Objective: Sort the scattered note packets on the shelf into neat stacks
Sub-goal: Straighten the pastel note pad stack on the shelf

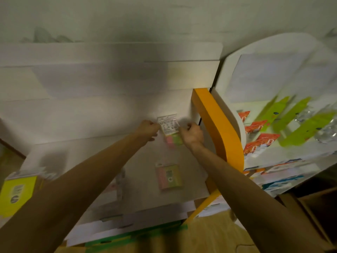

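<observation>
**Squaring a note packet at the back of the shelf**

Holding one note packet (170, 131) between them, the left hand (148, 129) and right hand (191, 134) meet just right of the frame's centre, far back on the pale shelf (91, 115). Both sets of fingers are curled narrow around the packet's side edges, left on its left edge, right on its right; a two-sided grip like this probably serves to line it up straight. A second packet (168, 177) lies flat lower down, apart from the first, likely waiting its turn. At the lower left edge sits a yellow packet (16, 193), blurred. An orange divider (217, 125) bounds the shelf on the right.
</observation>
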